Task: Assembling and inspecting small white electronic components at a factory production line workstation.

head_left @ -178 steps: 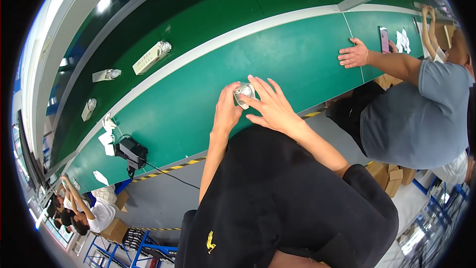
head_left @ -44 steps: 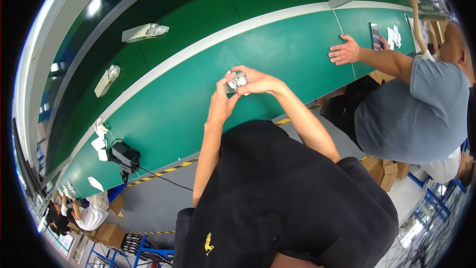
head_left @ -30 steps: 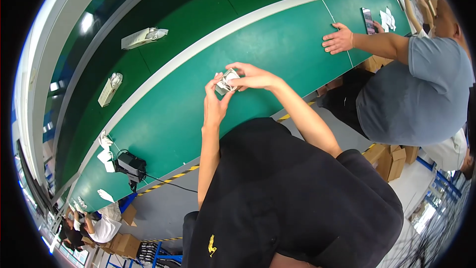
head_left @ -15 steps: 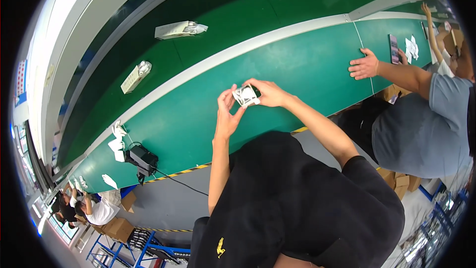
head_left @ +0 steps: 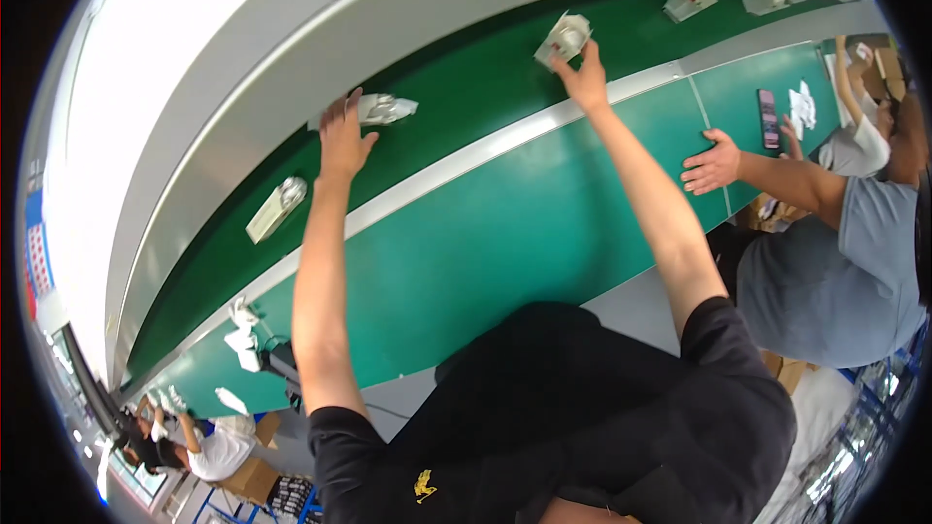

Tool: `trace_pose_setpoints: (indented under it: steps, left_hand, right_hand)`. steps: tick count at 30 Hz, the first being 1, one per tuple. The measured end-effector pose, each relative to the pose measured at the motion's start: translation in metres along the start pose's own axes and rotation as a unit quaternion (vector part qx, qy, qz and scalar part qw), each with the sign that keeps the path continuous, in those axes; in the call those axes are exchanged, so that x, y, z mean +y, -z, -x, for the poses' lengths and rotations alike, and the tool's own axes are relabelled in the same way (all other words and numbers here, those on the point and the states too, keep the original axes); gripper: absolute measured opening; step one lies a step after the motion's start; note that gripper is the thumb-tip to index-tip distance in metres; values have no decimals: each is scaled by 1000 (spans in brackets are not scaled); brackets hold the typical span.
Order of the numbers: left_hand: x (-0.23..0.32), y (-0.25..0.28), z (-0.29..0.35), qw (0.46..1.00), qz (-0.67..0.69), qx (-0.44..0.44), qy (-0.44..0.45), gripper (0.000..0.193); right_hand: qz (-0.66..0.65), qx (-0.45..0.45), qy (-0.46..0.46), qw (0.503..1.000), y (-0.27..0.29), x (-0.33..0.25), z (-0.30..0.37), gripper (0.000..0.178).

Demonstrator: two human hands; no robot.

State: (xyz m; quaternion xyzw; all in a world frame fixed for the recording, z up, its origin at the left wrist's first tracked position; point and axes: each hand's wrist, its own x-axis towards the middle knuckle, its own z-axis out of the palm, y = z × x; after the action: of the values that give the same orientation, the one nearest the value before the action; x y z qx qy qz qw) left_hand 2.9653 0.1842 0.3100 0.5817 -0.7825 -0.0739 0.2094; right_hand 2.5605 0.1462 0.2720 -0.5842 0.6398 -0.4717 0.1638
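My right hand [head_left: 584, 81] reaches across the pale rail and grips the near end of a small open white box [head_left: 566, 37], thumb on one side and fingers on the other. Clear or silvery wrapping shows in the box's open end. My left hand [head_left: 344, 139] stretches over another open carton [head_left: 377, 111], fingers extended and thumb apart. It covers much of that carton; whether the fingertips touch it I cannot tell. Both cartons are on the dark green strip [head_left: 466, 87] beyond the rail [head_left: 485, 149].
A third open carton [head_left: 277, 210] lies left on the strip; more cartons [head_left: 691, 1] lie far right. A co-worker's hand [head_left: 712, 163] rests on the green table [head_left: 485, 243], near a phone [head_left: 768, 119]. A black device [head_left: 282, 361] and white pieces [head_left: 243, 338] are at left.
Both hands were together above the table around a small white item. They have parted and reached forward over the strip, the right with a white box, the left to another carton.
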Motion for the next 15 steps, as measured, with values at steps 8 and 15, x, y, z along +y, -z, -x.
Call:
trace_pose_setpoints:
  steps: [8, 15]
  left_hand:
    - [0, -2, 0, 993, -3, -106, 54, 61]
    - [157, 19, 100, 956, 269, -27, 110, 51]
  right_hand:
    - [-66, -97, -80, 990, 17, -68, 125, 47]
    - [-283, -139, -153, 937, 14, -161, 190, 55]
